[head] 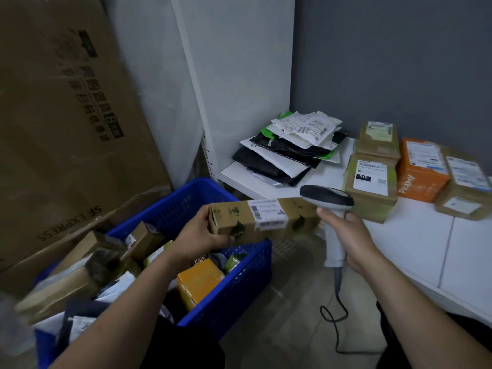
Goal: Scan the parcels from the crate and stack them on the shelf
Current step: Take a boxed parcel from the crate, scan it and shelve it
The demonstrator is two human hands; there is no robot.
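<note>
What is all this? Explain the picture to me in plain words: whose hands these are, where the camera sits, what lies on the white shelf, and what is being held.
There is no machine here: these are a person's two bare hands, filmed by one camera worn on the head, looking forward and down. The left hand holds a long cardboard parcel by one end, label facing up. The right hand grips a corded barcode scanner, its head beside the parcel's other end. Below them stands a blue crate full of more parcels. On the white shelf lie a pile of mailer bags, several brown boxes and an orange box.
</note>
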